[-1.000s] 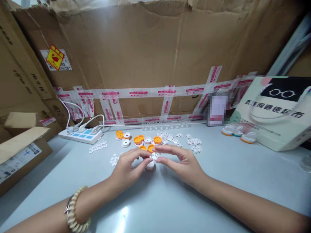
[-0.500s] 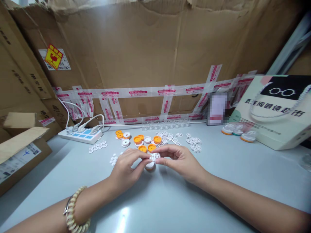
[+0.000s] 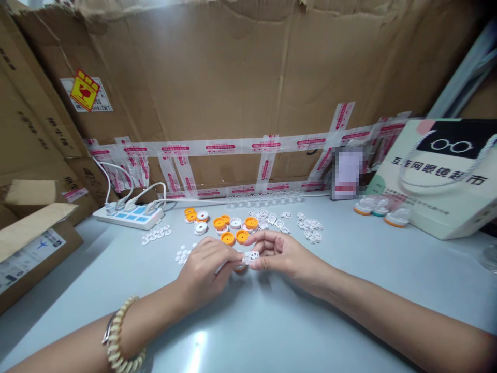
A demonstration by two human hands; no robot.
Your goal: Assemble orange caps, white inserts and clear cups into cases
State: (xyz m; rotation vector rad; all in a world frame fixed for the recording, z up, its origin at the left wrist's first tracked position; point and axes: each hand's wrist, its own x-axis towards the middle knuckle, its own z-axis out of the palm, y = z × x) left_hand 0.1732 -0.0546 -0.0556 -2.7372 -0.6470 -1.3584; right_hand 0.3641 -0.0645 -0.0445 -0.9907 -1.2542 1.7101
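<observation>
Over the middle of the pale table (image 3: pixel 272 321), my left hand (image 3: pixel 205 269) and my right hand (image 3: pixel 283 254) meet with fingers curled. Between their fingertips they pinch a small white perforated disc (image 3: pixel 250 256). Just under it an orange-rimmed cap (image 3: pixel 240 268) peeks out, mostly hidden by my left fingers. Beyond the hands lie several orange caps (image 3: pixel 232 231) and scattered white discs (image 3: pixel 308 228). A beaded bracelet (image 3: pixel 120 336) is on my left wrist.
A white power strip (image 3: pixel 130 216) with plugged cables lies at back left. A cardboard wall (image 3: pixel 240 93) with printed tape runs behind. A cardboard box (image 3: pixel 27 243) stands left, a white printed bag (image 3: pixel 442 176) right, with assembled caps (image 3: pixel 380 208) beside it. Clear cups (image 3: pixel 264 199) line the back.
Both hands have drawn slightly closer together and lower, with the white disc now pressed nearer the cap under my left fingers. Everything else stays where it was.
</observation>
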